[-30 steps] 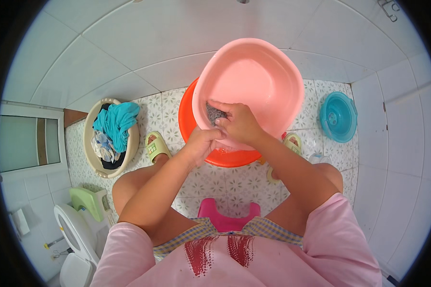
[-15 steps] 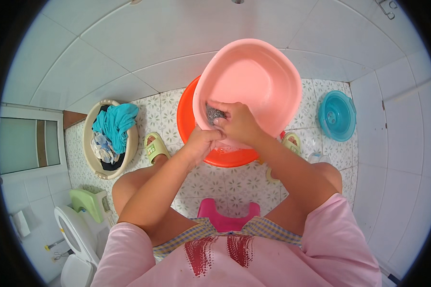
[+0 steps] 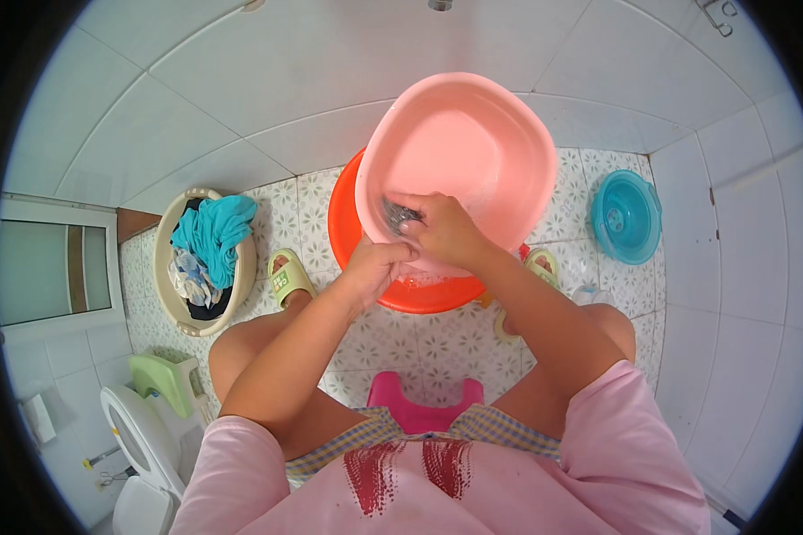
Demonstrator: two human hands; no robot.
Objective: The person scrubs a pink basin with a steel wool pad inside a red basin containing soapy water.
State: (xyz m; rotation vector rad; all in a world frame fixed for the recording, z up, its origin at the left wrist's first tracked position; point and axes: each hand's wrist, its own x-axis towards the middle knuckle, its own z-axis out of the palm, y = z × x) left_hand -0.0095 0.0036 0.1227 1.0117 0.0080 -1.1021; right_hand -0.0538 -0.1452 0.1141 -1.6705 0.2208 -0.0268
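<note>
A pink plastic basin (image 3: 446, 147) is tilted above an orange basin (image 3: 343, 218). Its near left rim is gripped by my left hand (image 3: 376, 269), fingers closed with the thumb over the edge. Inside, against the left wall, my right hand (image 3: 443, 230) is closed on a grey steel wool scourer (image 3: 396, 215) and presses it to the plastic. Part of the scourer is hidden under the fingers. Some suds show in the orange basin below my hands.
Left on the patterned tile floor stands a beige laundry basket (image 3: 163, 272) with clothes. A blue basin (image 3: 653, 227) lies to the right by the wall. A pink stool (image 3: 419, 415) is under me, and a white toilet (image 3: 138, 428) stands at lower left.
The pink basin has shifted very slightly left. My right hand still holds the scourer at nearly the same spot on the wall, and my left hand keeps its grip.
</note>
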